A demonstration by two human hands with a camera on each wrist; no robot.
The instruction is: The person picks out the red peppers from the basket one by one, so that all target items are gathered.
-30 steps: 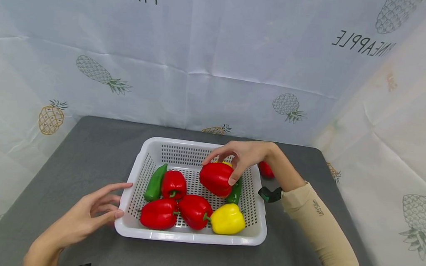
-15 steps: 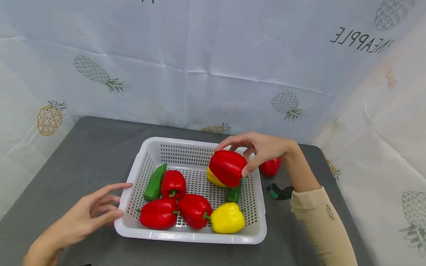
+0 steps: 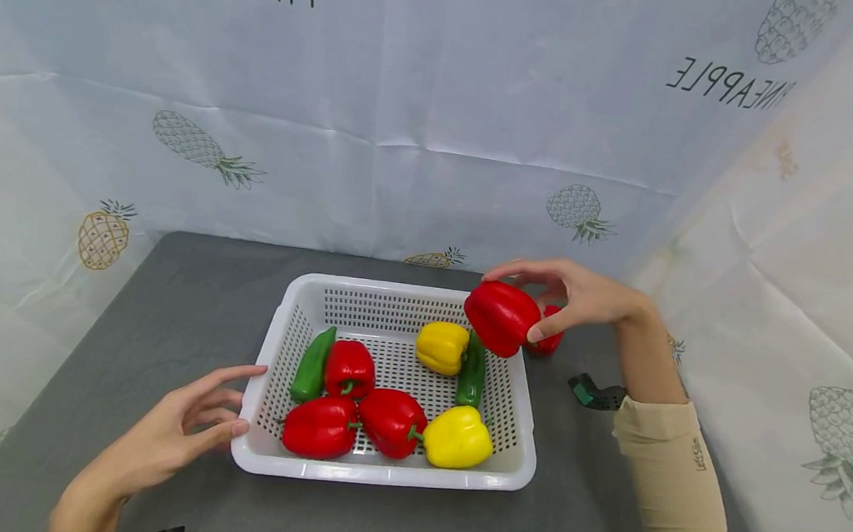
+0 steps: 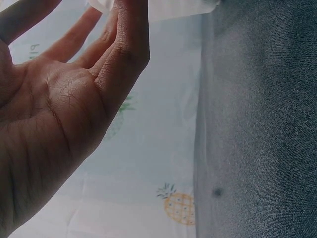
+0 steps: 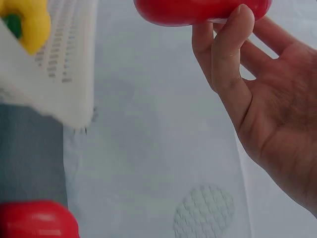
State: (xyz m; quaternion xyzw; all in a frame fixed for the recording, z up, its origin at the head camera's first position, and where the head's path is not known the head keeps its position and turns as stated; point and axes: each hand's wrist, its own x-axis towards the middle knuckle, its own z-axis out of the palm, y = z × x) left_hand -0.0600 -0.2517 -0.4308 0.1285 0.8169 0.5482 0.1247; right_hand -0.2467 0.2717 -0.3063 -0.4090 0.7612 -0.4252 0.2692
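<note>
My right hand (image 3: 585, 295) pinches a red bell pepper (image 3: 499, 318) between thumb and fingers, above the right back corner of the white plastic basket (image 3: 380, 473). In the right wrist view this bell pepper (image 5: 173, 11) is raised higher than the basket rim, its top cut off by the frame. At the left rim rests my left hand (image 3: 177, 422), with index fingertip and thumb tip touching it and the other fingers loosely bent. Inside the basket lie several red bell peppers (image 3: 319, 429), two yellow bell peppers (image 3: 443, 347) and two long green peppers (image 3: 471, 374).
Another red bell pepper (image 3: 549, 336) lies on the grey table (image 3: 346, 519) beyond the basket's right side, partly behind my right hand. A dark strap piece (image 3: 595, 393) shows by the right wrist. Pineapple-print sheets (image 3: 404, 172) hang behind and to the sides.
My right hand has carried the red bell pepper up and rightward, from over the basket's inside to its right back corner, uncovering the yellow bell pepper. The left hand stays at the rim.
</note>
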